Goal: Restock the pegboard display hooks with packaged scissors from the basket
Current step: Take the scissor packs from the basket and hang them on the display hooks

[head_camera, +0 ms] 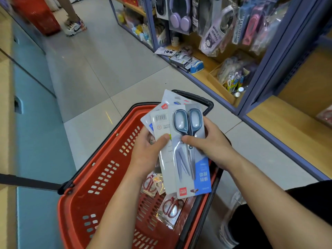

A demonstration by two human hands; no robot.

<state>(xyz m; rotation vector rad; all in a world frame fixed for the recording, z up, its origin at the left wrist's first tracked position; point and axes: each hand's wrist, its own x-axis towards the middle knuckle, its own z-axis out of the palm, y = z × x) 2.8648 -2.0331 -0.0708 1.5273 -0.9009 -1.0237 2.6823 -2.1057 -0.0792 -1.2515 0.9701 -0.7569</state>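
Note:
Over a red basket [100, 177] on the floor I hold a fan of packaged scissors. My left hand [147, 150] grips the back cards of the stack [161, 123], thumb across a white card that shows its barcode. My right hand [210, 142] pinches the front pack [188, 159], which holds dark-blue-handled scissors on a grey and blue card. More packs with red-handled scissors [170, 207] lie in the basket's right side. The pegboard display [224, 24] with hanging goods is up at the right.
A blue-framed shelf unit [255, 97] runs along the right, with a wooden bin and small boxes on its low shelf [206, 72]. Pale blue cabinets [36, 123] line the left. Another red basket [41, 17] and a person's feet [74, 26] stand far up the aisle.

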